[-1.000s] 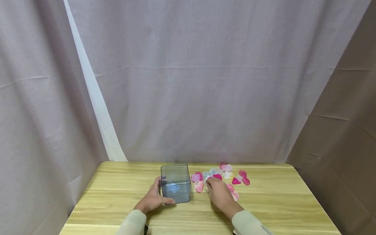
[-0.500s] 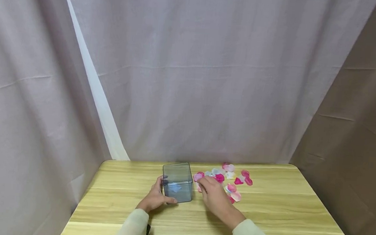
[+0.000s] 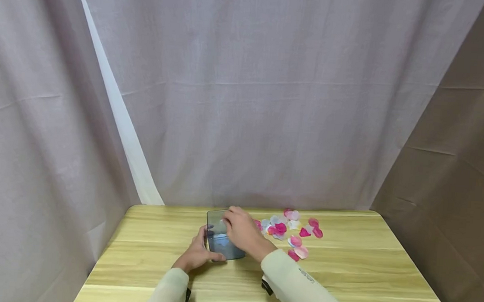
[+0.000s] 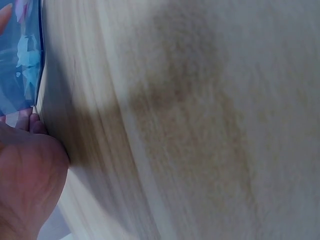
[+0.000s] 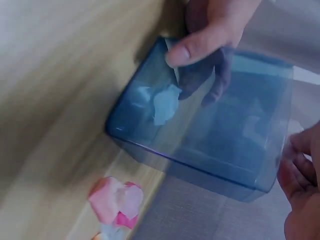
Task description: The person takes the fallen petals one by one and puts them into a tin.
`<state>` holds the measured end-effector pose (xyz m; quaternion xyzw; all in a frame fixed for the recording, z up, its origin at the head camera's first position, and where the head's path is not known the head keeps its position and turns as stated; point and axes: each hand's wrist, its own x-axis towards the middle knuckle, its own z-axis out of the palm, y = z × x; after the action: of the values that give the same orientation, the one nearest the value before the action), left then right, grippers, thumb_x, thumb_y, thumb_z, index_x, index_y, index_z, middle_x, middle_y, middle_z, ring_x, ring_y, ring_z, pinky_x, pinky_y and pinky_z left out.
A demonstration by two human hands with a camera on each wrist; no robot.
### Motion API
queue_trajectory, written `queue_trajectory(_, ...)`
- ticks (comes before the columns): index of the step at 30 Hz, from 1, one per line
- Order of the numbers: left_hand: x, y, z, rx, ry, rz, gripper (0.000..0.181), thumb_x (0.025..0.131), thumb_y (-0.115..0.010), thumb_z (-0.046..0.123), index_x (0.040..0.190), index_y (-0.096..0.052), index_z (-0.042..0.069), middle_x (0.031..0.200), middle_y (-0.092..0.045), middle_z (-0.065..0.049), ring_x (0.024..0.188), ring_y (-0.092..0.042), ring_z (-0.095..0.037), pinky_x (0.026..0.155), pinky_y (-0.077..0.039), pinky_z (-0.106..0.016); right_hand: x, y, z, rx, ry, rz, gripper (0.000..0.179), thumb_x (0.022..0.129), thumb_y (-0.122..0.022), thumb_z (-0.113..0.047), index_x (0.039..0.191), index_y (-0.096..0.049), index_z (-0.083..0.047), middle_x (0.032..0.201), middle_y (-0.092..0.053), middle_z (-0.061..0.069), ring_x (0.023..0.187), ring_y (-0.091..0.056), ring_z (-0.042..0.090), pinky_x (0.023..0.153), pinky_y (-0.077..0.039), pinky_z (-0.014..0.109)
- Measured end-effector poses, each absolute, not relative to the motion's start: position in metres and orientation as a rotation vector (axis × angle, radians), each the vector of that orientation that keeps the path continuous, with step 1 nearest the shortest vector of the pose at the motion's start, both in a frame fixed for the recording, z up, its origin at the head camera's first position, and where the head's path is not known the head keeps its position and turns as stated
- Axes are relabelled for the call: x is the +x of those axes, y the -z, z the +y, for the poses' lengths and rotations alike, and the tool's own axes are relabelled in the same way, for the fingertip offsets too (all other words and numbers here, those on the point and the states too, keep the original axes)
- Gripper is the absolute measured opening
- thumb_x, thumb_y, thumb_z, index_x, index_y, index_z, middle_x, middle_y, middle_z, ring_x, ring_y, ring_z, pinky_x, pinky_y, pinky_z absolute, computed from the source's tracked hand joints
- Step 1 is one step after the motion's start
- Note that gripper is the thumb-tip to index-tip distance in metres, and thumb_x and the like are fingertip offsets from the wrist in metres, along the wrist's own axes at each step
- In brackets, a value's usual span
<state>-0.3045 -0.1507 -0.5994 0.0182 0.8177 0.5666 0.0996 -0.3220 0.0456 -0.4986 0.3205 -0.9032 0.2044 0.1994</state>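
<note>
My left hand (image 3: pixel 198 253) grips the clear blue-grey plastic box (image 3: pixel 226 250) from its left, thumb along the near side and fingers around the far-left side. Inside the box, a pale blue petal (image 5: pixel 166 104) lies on the bottom. Over the box's open top, my right hand (image 3: pixel 245 230) has its fingers bent together at the rim. A small pale petal (image 5: pixel 296 129) shows faintly at these fingertips. The left wrist view has the left palm (image 4: pixel 30 170) against the wood, beside a corner of the box.
Loose pink, magenta and white petals (image 3: pixel 280 228) lie scattered on the wooden table (image 3: pixel 343 275) right of the box. More pink petals (image 3: pixel 301 252) are nearer the front. Grey curtains (image 3: pixel 270 101) hang behind the table and along its sides.
My right hand has moved left from the scattered petals to above the box's opening, carrying a pale petal. My left hand has stayed on the box.
</note>
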Motion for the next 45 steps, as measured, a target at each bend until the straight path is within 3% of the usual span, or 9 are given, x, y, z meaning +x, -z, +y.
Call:
queue_trajectory(7,-0.305,0.607,-0.154,0.085,-1.679,2.405,0.118,0.072,-0.099,0.026,0.164,-0.026,0.02,0.17,-0.03,-0.023,0.154,-0.028,-0.046,0.126,-0.024,-0.075,-0.348,0.501,0.015,0.936,-0.606,-2.81,0.013,0.101,-0.068,-0.01,0.102,-0.081,-0.007,0.098,-0.073,0.002,0.092,-0.07,0.017,0.084,-0.062,0.032)
queue_trajectory(13,-0.304,0.608,-0.154,0.113,-1.685,2.401,0.116,0.073,-0.098,0.025,0.165,-0.027,0.02,0.172,-0.027,-0.023,0.157,-0.024,-0.048,0.126,-0.024,-0.074,-0.35,0.51,0.007,0.839,-0.761,-2.927,0.017,0.101,-0.064,-0.009,0.099,-0.08,-0.012,0.1,-0.078,0.002,0.089,-0.07,0.014,0.078,-0.06,0.03)
queue_trajectory(17,-0.302,0.607,-0.153,0.107,-1.688,2.405,0.114,0.074,-0.097,0.023,0.164,-0.027,0.02,0.172,-0.028,-0.022,0.158,-0.024,-0.048,0.127,-0.022,-0.074,-0.349,0.515,0.006,0.793,-0.766,-2.922,0.018,0.099,-0.064,-0.008,0.097,-0.08,-0.014,0.1,-0.079,0.001,0.092,-0.072,0.015,0.081,-0.062,0.032)
queue_trajectory(23,-0.299,0.605,-0.151,0.122,-1.717,2.397,0.113,0.074,-0.096,0.019,0.164,-0.027,0.018,0.172,-0.03,-0.021,0.158,-0.024,-0.048,0.128,-0.02,-0.074,-0.349,0.516,0.006,0.723,-0.789,-2.952,0.02,0.1,-0.063,-0.011,0.106,-0.081,-0.014,0.106,-0.081,0.002,0.101,-0.075,0.019,0.088,-0.064,0.037)
queue_trajectory(29,-0.303,0.605,-0.151,0.121,-1.708,2.406,0.114,0.073,-0.097,0.019,0.165,-0.028,0.019,0.169,-0.033,-0.022,0.154,-0.03,-0.047,0.126,-0.023,-0.075,-0.35,0.515,0.004,0.648,-0.813,-2.969,0.02,0.102,-0.062,-0.018,0.108,-0.082,-0.016,0.106,-0.081,0.0,0.097,-0.073,0.017,0.087,-0.062,0.037)
queue_trajectory(37,-0.306,0.606,-0.154,0.102,-1.67,2.434,0.114,0.072,-0.097,0.023,0.163,-0.029,0.02,0.164,-0.037,-0.021,0.148,-0.036,-0.042,0.125,-0.026,-0.075,-0.353,0.514,0.003,0.624,-0.826,-2.991,0.031,0.099,-0.062,-0.019,0.125,-0.078,-0.013,0.125,-0.08,0.006,0.119,-0.074,0.028,0.102,-0.062,0.044)
queue_trajectory(43,-0.304,0.608,-0.152,0.111,-1.658,2.435,0.115,0.073,-0.097,0.023,0.164,-0.027,0.017,0.163,-0.037,-0.023,0.145,-0.039,-0.042,0.125,-0.027,-0.073,-0.351,0.516,0.005,0.606,-0.817,-3.007,0.031,0.1,-0.062,-0.019,0.126,-0.078,-0.013,0.125,-0.08,0.006,0.118,-0.075,0.028,0.101,-0.062,0.044)
queue_trajectory(45,-0.304,0.607,-0.151,0.118,-1.667,2.428,0.114,0.073,-0.096,0.022,0.164,-0.027,0.017,0.164,-0.037,-0.022,0.146,-0.038,-0.042,0.125,-0.027,-0.073,-0.35,0.515,0.006,0.615,-0.839,-2.996,0.028,0.1,-0.063,-0.019,0.122,-0.079,-0.014,0.117,-0.081,0.005,0.105,-0.076,0.024,0.093,-0.064,0.042)
